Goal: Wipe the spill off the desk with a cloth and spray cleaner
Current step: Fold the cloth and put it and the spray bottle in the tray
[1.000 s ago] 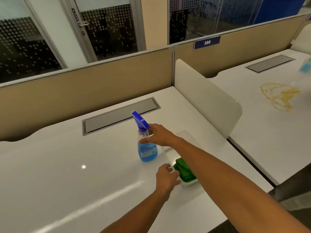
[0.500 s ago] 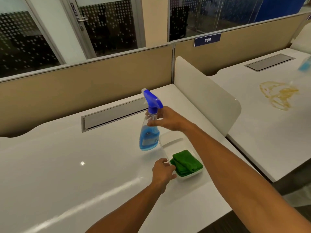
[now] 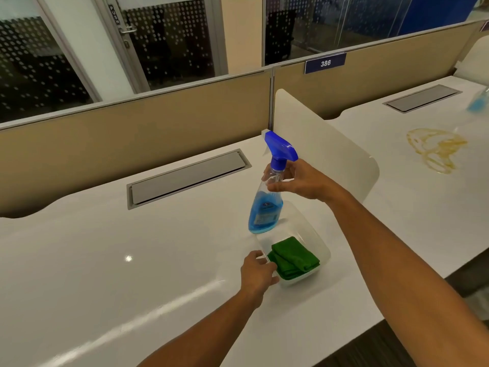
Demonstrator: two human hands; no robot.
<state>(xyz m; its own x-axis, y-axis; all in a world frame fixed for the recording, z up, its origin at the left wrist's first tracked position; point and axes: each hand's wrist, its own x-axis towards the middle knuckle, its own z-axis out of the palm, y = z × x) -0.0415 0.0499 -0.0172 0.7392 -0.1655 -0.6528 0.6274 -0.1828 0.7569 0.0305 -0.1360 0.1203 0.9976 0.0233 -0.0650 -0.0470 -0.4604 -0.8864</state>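
Observation:
My right hand grips the neck of a clear spray bottle with blue liquid and a blue trigger head, held tilted above the white desk. Below it lies a folded green cloth inside a clear plastic tray. My left hand rests on the tray's near left edge, fingers curled against it and touching the cloth's corner. A yellow-brown spill spreads on the neighbouring desk to the right, beyond a white divider panel.
A grey cable hatch is set into the back of my desk, and another hatch sits on the right desk. Tan partition walls run along the back. A blurred blue object stands at the far right edge.
My right hand has lifted the spray bottle off the desk and carried it up and to the right. The left hand stays at the tray, and the green cloth is more exposed.

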